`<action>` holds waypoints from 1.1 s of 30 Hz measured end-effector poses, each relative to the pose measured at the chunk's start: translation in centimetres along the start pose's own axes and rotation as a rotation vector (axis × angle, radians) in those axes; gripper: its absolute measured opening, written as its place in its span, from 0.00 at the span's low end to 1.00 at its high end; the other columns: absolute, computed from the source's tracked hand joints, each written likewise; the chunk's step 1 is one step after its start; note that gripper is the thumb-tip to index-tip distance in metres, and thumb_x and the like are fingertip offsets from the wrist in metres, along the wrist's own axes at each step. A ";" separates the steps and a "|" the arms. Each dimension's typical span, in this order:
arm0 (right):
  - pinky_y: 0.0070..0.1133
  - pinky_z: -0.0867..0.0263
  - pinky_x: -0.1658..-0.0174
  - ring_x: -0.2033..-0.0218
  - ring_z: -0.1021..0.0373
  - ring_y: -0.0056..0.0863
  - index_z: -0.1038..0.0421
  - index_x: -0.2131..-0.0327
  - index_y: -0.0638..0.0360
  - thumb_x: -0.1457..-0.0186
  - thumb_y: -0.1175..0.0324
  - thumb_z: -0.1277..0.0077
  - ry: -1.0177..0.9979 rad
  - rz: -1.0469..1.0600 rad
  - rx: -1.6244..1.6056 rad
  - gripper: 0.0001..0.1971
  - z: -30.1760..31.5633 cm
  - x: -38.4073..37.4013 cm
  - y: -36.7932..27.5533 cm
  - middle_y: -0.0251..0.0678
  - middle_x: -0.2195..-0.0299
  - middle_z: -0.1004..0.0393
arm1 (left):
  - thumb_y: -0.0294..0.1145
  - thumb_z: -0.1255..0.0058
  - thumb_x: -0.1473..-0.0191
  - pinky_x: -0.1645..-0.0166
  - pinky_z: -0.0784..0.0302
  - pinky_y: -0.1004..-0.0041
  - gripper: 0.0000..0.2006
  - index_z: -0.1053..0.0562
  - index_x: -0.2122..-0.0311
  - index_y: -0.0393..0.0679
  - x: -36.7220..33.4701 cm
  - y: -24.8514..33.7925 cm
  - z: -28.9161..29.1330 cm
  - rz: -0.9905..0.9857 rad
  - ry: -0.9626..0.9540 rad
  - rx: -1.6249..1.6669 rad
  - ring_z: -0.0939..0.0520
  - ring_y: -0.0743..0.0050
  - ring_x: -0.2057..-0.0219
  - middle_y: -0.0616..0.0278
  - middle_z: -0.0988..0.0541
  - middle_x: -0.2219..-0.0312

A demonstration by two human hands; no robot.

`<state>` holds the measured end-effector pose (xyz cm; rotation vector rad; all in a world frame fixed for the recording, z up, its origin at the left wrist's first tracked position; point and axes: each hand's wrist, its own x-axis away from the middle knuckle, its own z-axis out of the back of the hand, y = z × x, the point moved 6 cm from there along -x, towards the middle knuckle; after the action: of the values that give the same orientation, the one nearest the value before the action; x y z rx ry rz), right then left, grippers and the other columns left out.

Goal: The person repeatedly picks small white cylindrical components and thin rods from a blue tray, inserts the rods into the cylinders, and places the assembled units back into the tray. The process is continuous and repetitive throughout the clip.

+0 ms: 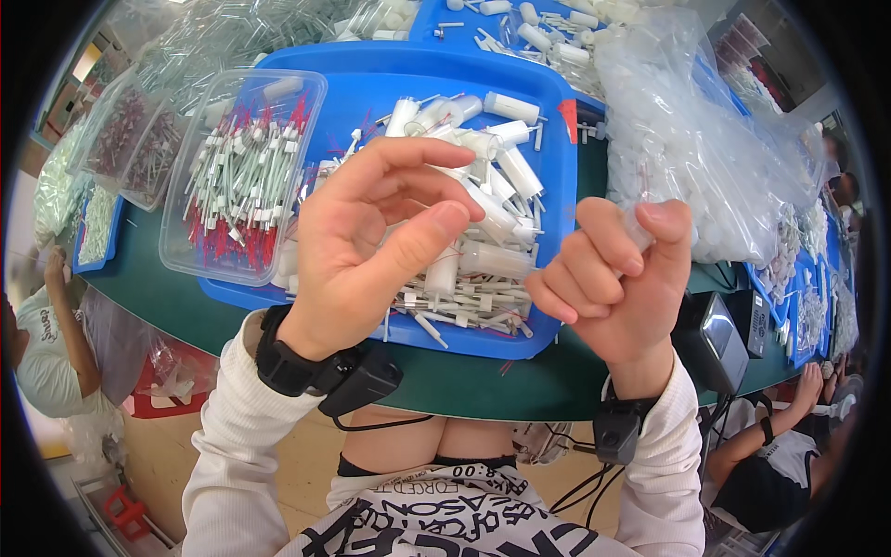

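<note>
Above the right side of a loaded work table, a small translucent tube (pixel 639 228) stands near upright between the thumb and curled index finger of a worker's right hand (pixel 624 292), its other fingers folded toward the palm, just beyond the rim of a blue tray (pixel 348 84). The left hand (pixel 343 251), well apart from the right, hovers over the tray with thumb and fingers bowed and spread from each other; whether its fingertips touch anything below cannot be told. Beneath them, white cylinders (pixel 512 106) lie heaped at many angles in the tray, with thin white sticks (pixel 464 311) strewn along the near side. An orange-red patch (pixel 568 121) marks the tray's far right corner. Against the tray's left side, a clear plastic box (pixel 170 232) holds bundled pale sticks with red ends (pixel 243 176), and a second clear container (pixel 148 193) sits farther left. To the right, a large clear bag (pixel 668 102) bulges with white pieces. Black devices are strapped to both wrists, below white ribbed sleeves (pixel 232 455). Near the right forearm, a dark boxy device (pixel 715 339) stands by the edge of the green tabletop (pixel 158 246). Other people are partly visible at the far left (pixel 56 357) and lower right.
</note>
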<state>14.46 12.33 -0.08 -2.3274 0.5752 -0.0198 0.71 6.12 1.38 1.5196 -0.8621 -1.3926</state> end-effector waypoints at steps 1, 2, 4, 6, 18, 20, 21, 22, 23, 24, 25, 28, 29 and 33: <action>0.19 0.48 0.78 0.91 0.58 0.15 0.49 0.86 0.47 0.47 0.49 0.72 -0.048 0.015 0.018 0.20 -0.1 0.0 -0.1 0.21 0.94 0.54 | 0.30 0.57 0.48 0.61 0.31 0.76 0.18 0.37 0.54 0.31 0.0 0.0 0.0 0.003 0.000 -0.001 0.26 0.76 0.69 0.57 0.25 0.70; 0.19 0.48 0.78 0.91 0.57 0.15 0.49 0.85 0.47 0.46 0.48 0.72 -0.039 0.012 0.023 0.20 -0.1 0.1 -0.1 0.22 0.93 0.54 | 0.30 0.57 0.48 0.61 0.31 0.76 0.18 0.37 0.54 0.31 0.0 -0.1 0.0 0.005 -0.003 0.002 0.26 0.76 0.69 0.57 0.25 0.70; 0.19 0.49 0.79 0.91 0.57 0.15 0.48 0.85 0.47 0.45 0.47 0.73 -0.024 0.007 0.033 0.21 -0.1 0.0 0.0 0.22 0.93 0.53 | 0.29 0.58 0.48 0.61 0.31 0.76 0.17 0.37 0.54 0.31 0.0 -0.2 -0.1 0.009 -0.009 0.007 0.26 0.76 0.69 0.57 0.25 0.70; 0.18 0.49 0.79 0.91 0.55 0.15 0.48 0.83 0.48 0.44 0.45 0.76 0.131 -0.014 0.062 0.22 -0.8 -0.2 -0.2 0.23 0.92 0.50 | 0.29 0.58 0.49 0.62 0.31 0.76 0.17 0.37 0.54 0.31 0.1 -0.2 0.0 0.014 0.000 0.006 0.26 0.76 0.69 0.57 0.25 0.71; 0.17 0.51 0.85 0.94 0.50 0.17 0.48 0.81 0.51 0.44 0.40 0.85 0.007 -0.009 -0.133 0.28 -0.8 -0.1 -0.3 0.27 0.89 0.44 | 0.28 0.57 0.50 0.63 0.32 0.78 0.14 0.33 0.58 0.32 0.1 0.0 0.1 0.027 0.005 -0.023 0.26 0.77 0.69 0.58 0.25 0.72; 0.17 0.52 0.85 0.95 0.51 0.17 0.48 0.81 0.50 0.43 0.42 0.83 -0.012 -0.008 -0.122 0.26 -0.7 0.0 -0.3 0.26 0.91 0.44 | 0.26 0.55 0.50 0.62 0.31 0.78 0.13 0.32 0.59 0.33 0.1 -0.1 0.2 0.022 -0.003 -0.008 0.25 0.77 0.69 0.59 0.25 0.72; 0.17 0.52 0.85 0.95 0.52 0.17 0.48 0.81 0.50 0.43 0.43 0.81 -0.019 -0.006 -0.128 0.25 -0.5 0.0 -0.1 0.26 0.91 0.45 | 0.25 0.54 0.51 0.62 0.31 0.78 0.12 0.32 0.60 0.33 0.1 -0.1 0.2 0.017 -0.005 0.012 0.24 0.77 0.68 0.59 0.25 0.71; 0.17 0.52 0.85 0.95 0.52 0.17 0.48 0.81 0.50 0.43 0.45 0.80 -0.027 -0.004 -0.134 0.23 -0.3 0.0 0.0 0.26 0.92 0.45 | 0.23 0.53 0.51 0.62 0.31 0.78 0.11 0.31 0.61 0.34 0.1 -0.2 0.3 0.013 -0.007 0.033 0.23 0.77 0.67 0.59 0.24 0.70; 0.17 0.53 0.85 0.95 0.52 0.17 0.48 0.80 0.49 0.43 0.46 0.79 -0.052 0.001 -0.121 0.22 -0.3 0.0 0.1 0.25 0.92 0.45 | 0.23 0.53 0.51 0.62 0.31 0.78 0.11 0.31 0.61 0.34 0.1 -0.2 0.2 0.011 -0.008 0.035 0.23 0.77 0.67 0.59 0.24 0.70; 0.17 0.53 0.84 0.94 0.52 0.17 0.48 0.79 0.49 0.43 0.47 0.78 -0.077 0.006 -0.108 0.20 -0.3 0.0 0.1 0.25 0.93 0.46 | 0.23 0.53 0.51 0.62 0.31 0.78 0.10 0.31 0.61 0.33 0.0 -0.2 0.2 0.009 -0.008 0.038 0.23 0.76 0.67 0.59 0.24 0.70; 0.17 0.53 0.84 0.94 0.52 0.16 0.48 0.78 0.48 0.43 0.48 0.78 -0.104 0.011 -0.096 0.19 -0.2 -0.1 0.2 0.25 0.93 0.46 | 0.23 0.53 0.51 0.62 0.31 0.78 0.10 0.31 0.61 0.33 0.1 -0.2 0.2 0.008 -0.007 0.039 0.23 0.76 0.67 0.59 0.24 0.70; 0.16 0.54 0.84 0.94 0.53 0.16 0.48 0.77 0.49 0.43 0.52 0.76 -0.218 0.031 -0.037 0.15 -0.3 -0.1 0.0 0.25 0.93 0.46 | 0.22 0.53 0.51 0.62 0.30 0.78 0.10 0.31 0.61 0.33 0.1 -0.2 0.2 0.003 -0.008 0.035 0.23 0.76 0.67 0.59 0.24 0.70; 0.17 0.53 0.84 0.94 0.53 0.16 0.48 0.76 0.49 0.43 0.51 0.76 -0.180 0.009 -0.064 0.16 -0.3 -0.1 0.1 0.25 0.92 0.45 | 0.23 0.53 0.51 0.62 0.30 0.78 0.10 0.31 0.61 0.33 0.1 -0.2 0.2 0.003 -0.009 0.036 0.23 0.75 0.67 0.59 0.25 0.69; 0.18 0.48 0.82 0.92 0.50 0.18 0.43 0.70 0.53 0.43 0.47 0.76 0.045 -0.031 -0.087 0.20 -0.5 -0.1 0.4 0.29 0.86 0.41 | 0.22 0.53 0.51 0.61 0.30 0.78 0.10 0.31 0.61 0.33 0.1 -0.2 0.4 0.008 -0.009 0.032 0.23 0.75 0.67 0.58 0.25 0.69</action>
<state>14.18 11.79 0.05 -2.4261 0.5728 -0.0632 0.36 6.02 1.14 1.5336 -0.8985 -1.3870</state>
